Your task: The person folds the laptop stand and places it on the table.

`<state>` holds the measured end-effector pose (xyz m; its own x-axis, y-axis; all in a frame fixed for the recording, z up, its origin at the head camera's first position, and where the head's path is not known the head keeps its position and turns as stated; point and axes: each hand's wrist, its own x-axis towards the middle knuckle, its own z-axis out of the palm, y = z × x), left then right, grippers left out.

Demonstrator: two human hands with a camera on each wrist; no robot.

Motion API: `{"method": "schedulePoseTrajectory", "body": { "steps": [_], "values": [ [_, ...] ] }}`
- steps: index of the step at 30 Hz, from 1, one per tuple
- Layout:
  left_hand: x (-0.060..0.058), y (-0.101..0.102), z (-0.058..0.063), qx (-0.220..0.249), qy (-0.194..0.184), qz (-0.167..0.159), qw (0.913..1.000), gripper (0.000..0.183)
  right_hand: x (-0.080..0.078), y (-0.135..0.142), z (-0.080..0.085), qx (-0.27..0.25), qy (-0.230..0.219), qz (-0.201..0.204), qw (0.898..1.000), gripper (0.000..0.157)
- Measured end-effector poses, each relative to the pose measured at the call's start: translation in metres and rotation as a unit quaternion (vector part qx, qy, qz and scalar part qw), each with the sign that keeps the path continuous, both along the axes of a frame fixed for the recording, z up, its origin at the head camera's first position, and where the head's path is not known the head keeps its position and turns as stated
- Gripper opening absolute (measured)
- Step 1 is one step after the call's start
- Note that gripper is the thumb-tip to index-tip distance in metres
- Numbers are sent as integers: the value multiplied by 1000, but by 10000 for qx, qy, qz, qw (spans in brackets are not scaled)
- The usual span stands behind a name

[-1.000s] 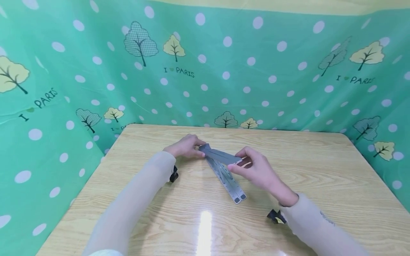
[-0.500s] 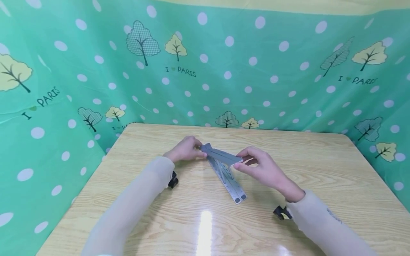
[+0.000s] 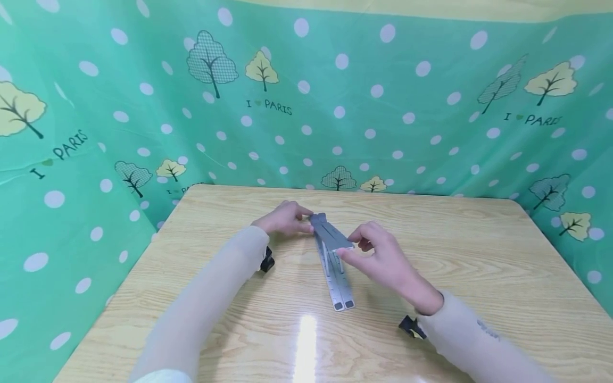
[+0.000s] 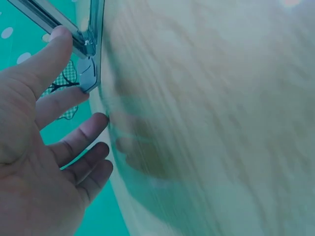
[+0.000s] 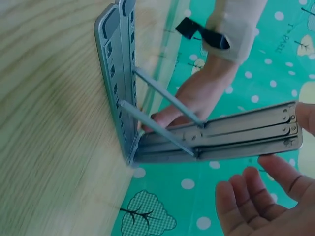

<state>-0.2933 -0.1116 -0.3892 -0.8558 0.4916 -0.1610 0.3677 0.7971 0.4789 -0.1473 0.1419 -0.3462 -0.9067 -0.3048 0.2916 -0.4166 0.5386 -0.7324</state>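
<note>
A grey metal folding laptop stand (image 3: 332, 234) stands partly unfolded at mid-table. Its two base bars (image 3: 337, 284), dark-tipped at the near end, lie close together on the wood. The upper arm slopes up from the far hinge, propped by two thin struts (image 5: 157, 129). My left hand (image 3: 287, 219) pinches the hinge end (image 4: 88, 73) with thumb and index finger; its other fingers hang free beside it. At the raised end of the upper arm (image 5: 246, 130), my right hand (image 3: 380, 260) grips between thumb and index finger, the remaining fingers loosely bent below.
The wood-grain table (image 3: 230, 330) carries a bright light reflection near the front. Behind it and along the sides hangs a green curtain (image 3: 306, 106) with dots and trees. Black wrist mounts (image 3: 413, 327) sit at both sleeves, close above the table.
The stand has turned on the table: its hinge end shifted right, its near base end shifted left. Its raised end swung left with my right hand, and my left hand followed the hinge right.
</note>
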Motion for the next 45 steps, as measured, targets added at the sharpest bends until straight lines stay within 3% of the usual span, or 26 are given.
{"method": "schedulePoseTrajectory", "body": {
  "steps": [9, 18, 29, 37, 45],
  "values": [
    [-7, 8, 7, -273, -318, -313, 9986, 64, 4, -12, -2, 106, 272, -221, 9993, 29],
    [-11, 15, 10, -324, -784, -194, 9962, 62, 4, -19, -3, -17, 202, -288, 9994, 32],
    [-9, 16, 9, -354, -629, -298, 9969, 62, 6, -20, -2, 38, 72, -413, 9991, 32],
    [13, 11, 3, 304, -197, 14, 9993, 61, 9, -8, 1, -296, -663, -364, 9967, 53],
    [47, 3, 0, 1196, 3, 412, 9920, 45, 1, 9, -12, -786, -254, 129, 9965, 26]
  ]
}}
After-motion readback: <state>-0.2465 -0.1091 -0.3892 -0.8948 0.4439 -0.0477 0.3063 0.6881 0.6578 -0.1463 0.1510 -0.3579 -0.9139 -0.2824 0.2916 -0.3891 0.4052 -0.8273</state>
